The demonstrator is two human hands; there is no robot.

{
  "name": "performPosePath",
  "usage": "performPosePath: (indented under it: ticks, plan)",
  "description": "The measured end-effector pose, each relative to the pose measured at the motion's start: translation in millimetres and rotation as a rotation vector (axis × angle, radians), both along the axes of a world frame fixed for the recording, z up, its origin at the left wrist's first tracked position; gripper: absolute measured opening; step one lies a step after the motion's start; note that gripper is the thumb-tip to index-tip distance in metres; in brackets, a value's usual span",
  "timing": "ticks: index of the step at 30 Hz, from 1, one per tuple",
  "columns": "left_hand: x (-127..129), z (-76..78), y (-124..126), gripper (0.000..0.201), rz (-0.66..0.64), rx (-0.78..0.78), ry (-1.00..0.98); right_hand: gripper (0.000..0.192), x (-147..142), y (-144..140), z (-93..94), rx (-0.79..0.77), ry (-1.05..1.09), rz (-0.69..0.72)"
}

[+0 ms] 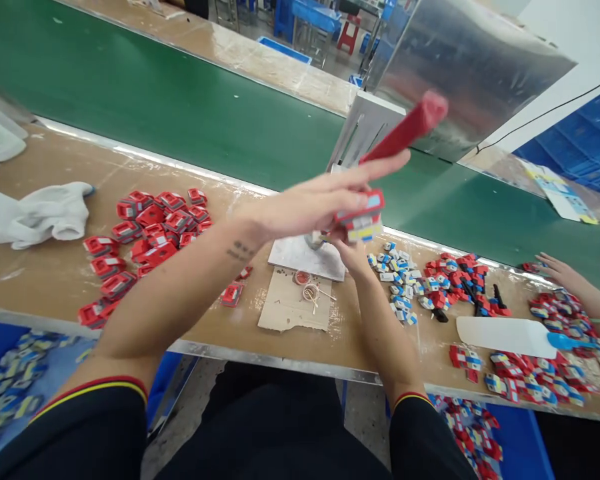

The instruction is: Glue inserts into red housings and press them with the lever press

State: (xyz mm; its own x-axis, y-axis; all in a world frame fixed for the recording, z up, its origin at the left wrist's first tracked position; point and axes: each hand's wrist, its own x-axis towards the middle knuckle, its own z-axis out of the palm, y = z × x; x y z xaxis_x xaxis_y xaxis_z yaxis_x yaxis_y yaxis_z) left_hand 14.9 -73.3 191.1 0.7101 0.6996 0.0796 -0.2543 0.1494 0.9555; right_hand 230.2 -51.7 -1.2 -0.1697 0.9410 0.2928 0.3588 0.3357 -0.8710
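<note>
My left hand (320, 200) reaches in from the left, its outer fingers stretched out by the red lever (403, 130) of a small press. Its lower fingers pinch the red top of a small toy vehicle (364, 217), which has a blue window and a white and yellow lower part. From below, my right hand (349, 252) closes on the same toy; its fingertips are partly hidden. Behind both hands stands the press's grey upright (353, 130), with its pale base plate (300, 257) underneath. Motion blurs the lever and toy slightly.
Red toy parts (155, 250) lie left; white and blue parts (397, 277) and red-blue ones (455, 280) lie right. Cardboard (280, 310) with a small cup (310, 292) is in front. A white bottle (503, 335) lies right, near another person's hand (555, 270). A green belt (260, 140) runs behind.
</note>
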Motion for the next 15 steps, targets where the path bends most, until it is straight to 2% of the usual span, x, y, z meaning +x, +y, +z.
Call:
performPosePath:
  ticks: [2,5,10,12,15]
  plan:
    - [5.4,16.3,14.1,0.054,0.068,0.003,-0.012,0.052,7.1,-13.1,6.6,-0.076,0.109,-0.016]
    - [7.4,31.0,26.4,0.059,0.116,0.005,-0.033,0.059,21.9,-38.7,19.3,-0.171,0.227,-0.018]
    - [6.1,45.8,23.0,0.066,0.164,-0.058,0.044,0.069,41.9,-77.8,35.1,-0.392,0.568,0.087]
    - [8.6,49.9,19.5,0.076,0.188,-0.094,0.010,0.070,44.4,-89.4,33.8,-0.374,0.620,0.129]
    - [10.6,49.4,17.2,0.090,0.221,-0.167,-0.094,0.075,43.0,-105.8,22.0,-0.248,0.669,0.176]
